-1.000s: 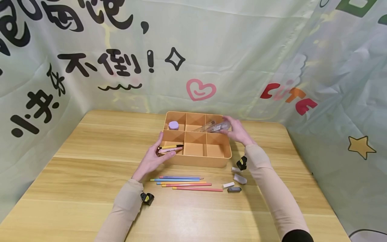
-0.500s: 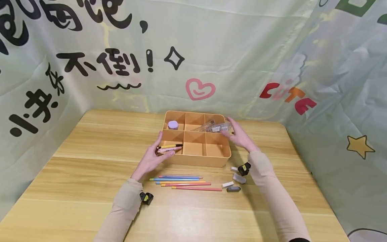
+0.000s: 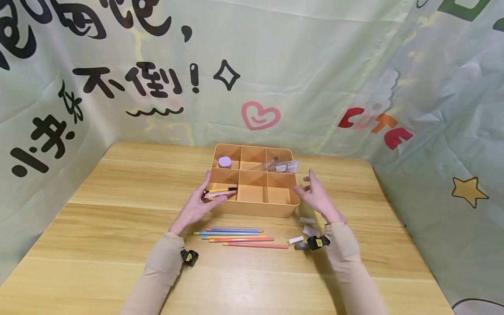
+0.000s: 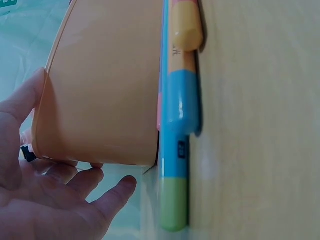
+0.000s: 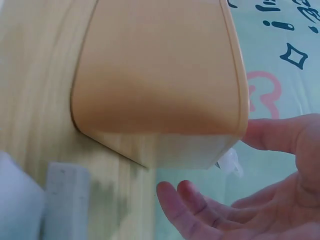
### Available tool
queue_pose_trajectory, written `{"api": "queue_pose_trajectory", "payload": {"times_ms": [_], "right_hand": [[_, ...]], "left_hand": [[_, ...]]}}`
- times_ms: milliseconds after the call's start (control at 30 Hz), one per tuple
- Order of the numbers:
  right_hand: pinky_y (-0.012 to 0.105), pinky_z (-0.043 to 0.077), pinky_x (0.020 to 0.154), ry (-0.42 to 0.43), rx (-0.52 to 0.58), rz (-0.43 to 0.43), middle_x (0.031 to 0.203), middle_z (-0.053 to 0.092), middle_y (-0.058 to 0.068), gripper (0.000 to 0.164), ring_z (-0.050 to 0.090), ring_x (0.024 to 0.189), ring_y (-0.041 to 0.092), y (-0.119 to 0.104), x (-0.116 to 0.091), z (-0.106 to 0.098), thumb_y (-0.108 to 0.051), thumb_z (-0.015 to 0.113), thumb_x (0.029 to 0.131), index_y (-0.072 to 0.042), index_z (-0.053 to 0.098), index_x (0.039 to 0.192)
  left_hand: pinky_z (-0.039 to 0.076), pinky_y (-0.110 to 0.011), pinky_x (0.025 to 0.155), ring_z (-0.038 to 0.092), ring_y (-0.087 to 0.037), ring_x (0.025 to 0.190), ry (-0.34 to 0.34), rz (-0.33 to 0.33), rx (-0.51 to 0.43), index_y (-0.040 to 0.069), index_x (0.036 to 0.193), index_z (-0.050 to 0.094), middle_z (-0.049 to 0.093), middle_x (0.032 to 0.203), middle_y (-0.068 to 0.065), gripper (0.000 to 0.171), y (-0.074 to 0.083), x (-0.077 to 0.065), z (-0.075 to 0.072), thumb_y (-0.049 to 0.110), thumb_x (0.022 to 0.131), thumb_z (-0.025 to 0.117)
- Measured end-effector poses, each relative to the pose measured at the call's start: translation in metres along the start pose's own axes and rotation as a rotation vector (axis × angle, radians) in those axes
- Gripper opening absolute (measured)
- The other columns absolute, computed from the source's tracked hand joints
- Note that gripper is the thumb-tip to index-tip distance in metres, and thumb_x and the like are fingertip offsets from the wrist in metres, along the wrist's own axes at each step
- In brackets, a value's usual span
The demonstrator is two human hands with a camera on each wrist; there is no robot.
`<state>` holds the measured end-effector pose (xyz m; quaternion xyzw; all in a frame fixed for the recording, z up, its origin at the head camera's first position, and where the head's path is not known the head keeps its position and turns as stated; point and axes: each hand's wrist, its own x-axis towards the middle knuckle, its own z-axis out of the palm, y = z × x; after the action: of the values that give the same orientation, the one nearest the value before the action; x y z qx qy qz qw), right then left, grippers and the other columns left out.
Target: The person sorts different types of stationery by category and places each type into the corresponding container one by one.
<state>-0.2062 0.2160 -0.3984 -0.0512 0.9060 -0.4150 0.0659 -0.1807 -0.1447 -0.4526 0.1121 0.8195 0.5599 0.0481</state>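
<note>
An orange divided storage box (image 3: 252, 208) stands in the middle of the table. My left hand (image 3: 194, 208) rests at its front left corner, thumb at the front rim and the other fingers by the left side. In the left wrist view that left hand (image 4: 55, 195) has its fingers spread and fairly straight. At the box's right side my right hand (image 3: 318, 197) holds nothing, its fingers apart. In the right wrist view the thumb of my right hand (image 5: 270, 200) is close to the box's rim; contact is unclear. Transparent plastic-cased items (image 3: 285, 167) lie in the back right compartments.
A purple-topped item (image 3: 225, 162) sits in the back left compartment; a yellow-and-black pen (image 3: 220, 190) and a pink pen (image 3: 218, 194) lie in the front left one. Several pencils (image 3: 240, 240) lie before the box, with several erasers (image 3: 296, 240) to their right. Printed cloth (image 3: 315, 87) hangs behind.
My right hand has let go of the transparent items at the back right and moved toward the front along the box's right side. The left hand stays at its corner.
</note>
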Motion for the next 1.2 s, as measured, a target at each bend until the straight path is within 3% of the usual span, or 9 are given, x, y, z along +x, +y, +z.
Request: {"api": "queue_pose_trajectory", "payload": {"times_ms": [67, 167, 300, 367, 500, 600, 800, 1000, 1200], "right_hand": [[0.051, 0.055, 0.095, 0.009, -0.037, -0.01, 0.146, 0.039, 0.038, 0.086, 0.057, 0.117, 0.047, 0.001, -0.003, 0.004, -0.02, 0.057, 0.101, 0.015, 0.0, 0.154], [0.05, 0.055, 0.091, 0.019, -0.093, -0.021, 0.133, 0.046, 0.037, 0.079, 0.059, 0.107, 0.045, 0.004, -0.006, 0.012, -0.023, 0.055, 0.102, 0.019, 0.012, 0.152], [0.052, 0.055, 0.09, 0.045, -0.167, -0.037, 0.122, 0.051, 0.033, 0.065, 0.062, 0.102, 0.043, 0.009, -0.007, 0.02, -0.025, 0.052, 0.104, 0.016, 0.03, 0.149], [0.052, 0.054, 0.088, 0.073, -0.199, -0.061, 0.116, 0.054, 0.03, 0.054, 0.062, 0.099, 0.04, 0.011, -0.006, 0.024, -0.022, 0.05, 0.104, 0.013, 0.042, 0.144], [0.047, 0.052, 0.081, 0.131, -0.244, -0.113, 0.106, 0.059, 0.025, 0.039, 0.059, 0.095, 0.035, 0.014, -0.006, 0.027, -0.015, 0.05, 0.103, 0.007, 0.057, 0.134], [0.044, 0.05, 0.077, 0.161, -0.248, -0.139, 0.103, 0.061, 0.023, 0.038, 0.057, 0.093, 0.033, 0.015, -0.005, 0.029, -0.013, 0.049, 0.102, 0.006, 0.059, 0.133], [0.035, 0.046, 0.071, 0.174, -0.221, -0.144, 0.1, 0.061, 0.021, 0.041, 0.056, 0.087, 0.03, 0.018, -0.003, 0.03, -0.013, 0.048, 0.102, 0.005, 0.055, 0.138], [0.036, 0.046, 0.072, 0.19, -0.205, -0.156, 0.099, 0.061, 0.022, 0.036, 0.057, 0.09, 0.033, 0.016, -0.003, 0.032, -0.012, 0.048, 0.102, 0.005, 0.06, 0.132], [0.035, 0.045, 0.07, 0.199, -0.193, -0.169, 0.096, 0.06, 0.022, 0.034, 0.057, 0.088, 0.033, 0.015, -0.005, 0.033, -0.009, 0.048, 0.102, 0.007, 0.061, 0.13]], "left_hand": [[0.029, -0.058, 0.121, 0.042, -0.039, 0.141, -0.005, 0.002, -0.001, 0.018, 0.162, -0.001, -0.003, 0.171, -0.008, 0.098, 0.0, 0.0, 0.0, 0.031, 0.096, 0.069], [0.024, -0.06, 0.123, 0.038, -0.04, 0.144, -0.003, 0.007, 0.005, 0.016, 0.162, 0.0, -0.003, 0.171, -0.008, 0.098, 0.001, 0.0, 0.0, 0.032, 0.096, 0.069], [0.012, -0.064, 0.125, 0.007, -0.041, 0.157, 0.007, 0.005, 0.037, 0.015, 0.163, 0.001, -0.001, 0.171, -0.009, 0.097, 0.001, -0.001, 0.0, 0.034, 0.096, 0.069], [0.019, -0.063, 0.124, 0.024, -0.042, 0.153, 0.004, 0.006, 0.031, 0.016, 0.163, 0.001, -0.001, 0.171, -0.009, 0.097, 0.001, -0.001, 0.001, 0.033, 0.096, 0.069], [0.025, -0.062, 0.122, 0.028, -0.043, 0.151, 0.002, 0.016, 0.045, 0.015, 0.163, 0.0, -0.003, 0.171, -0.009, 0.096, 0.001, -0.001, 0.001, 0.033, 0.097, 0.068], [0.02, -0.064, 0.123, 0.01, -0.042, 0.156, -0.003, 0.025, 0.085, 0.019, 0.163, -0.002, -0.006, 0.171, -0.006, 0.097, 0.006, -0.003, -0.002, 0.036, 0.097, 0.067], [0.014, -0.07, 0.121, 0.002, -0.039, 0.158, 0.041, 0.11, 0.24, 0.018, 0.163, 0.011, -0.005, 0.172, -0.005, 0.098, 0.033, -0.014, -0.011, 0.038, 0.091, 0.074], [0.039, -0.061, 0.115, 0.04, -0.041, 0.145, 0.06, 0.345, 0.467, 0.004, 0.15, 0.045, 0.037, 0.161, -0.019, 0.073, 0.064, -0.03, -0.009, 0.026, 0.089, 0.078], [0.056, -0.044, 0.099, 0.068, -0.027, 0.114, -0.072, 0.473, 0.591, 0.005, 0.132, 0.063, 0.069, 0.128, -0.012, 0.045, 0.083, -0.042, -0.003, 0.017, 0.09, 0.076]]}}
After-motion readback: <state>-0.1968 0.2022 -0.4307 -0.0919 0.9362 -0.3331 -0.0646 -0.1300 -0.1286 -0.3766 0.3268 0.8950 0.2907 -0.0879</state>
